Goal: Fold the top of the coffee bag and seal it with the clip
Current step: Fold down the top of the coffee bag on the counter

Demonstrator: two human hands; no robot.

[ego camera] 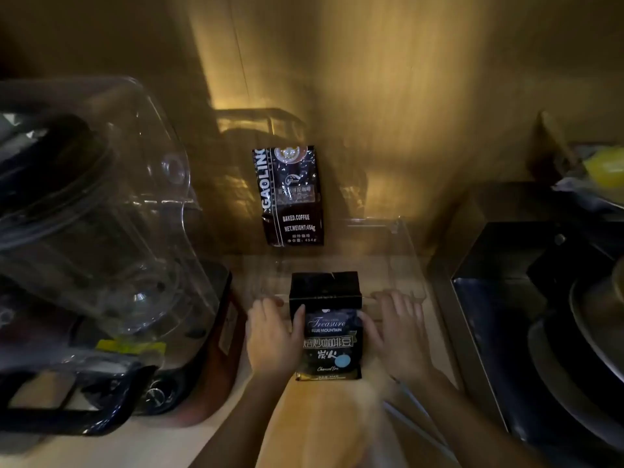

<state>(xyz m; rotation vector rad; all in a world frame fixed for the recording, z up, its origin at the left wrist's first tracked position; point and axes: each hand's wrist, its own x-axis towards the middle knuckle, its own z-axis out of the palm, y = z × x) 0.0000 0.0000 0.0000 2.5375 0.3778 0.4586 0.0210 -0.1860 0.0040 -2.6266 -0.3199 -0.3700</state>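
Note:
A dark coffee bag labelled "Treasure Blue Mountain" stands on the wooden counter, its black top flap upright with a small notch. My left hand grips the bag's left side, thumb on the front face. My right hand holds the right side, fingers spread behind it. I see no clip in view.
A second dark coffee bag leans on the back wall. A large clear blender jug on a dark base fills the left. A clear acrylic box stands behind the hands. A black stovetop with a pan lies right.

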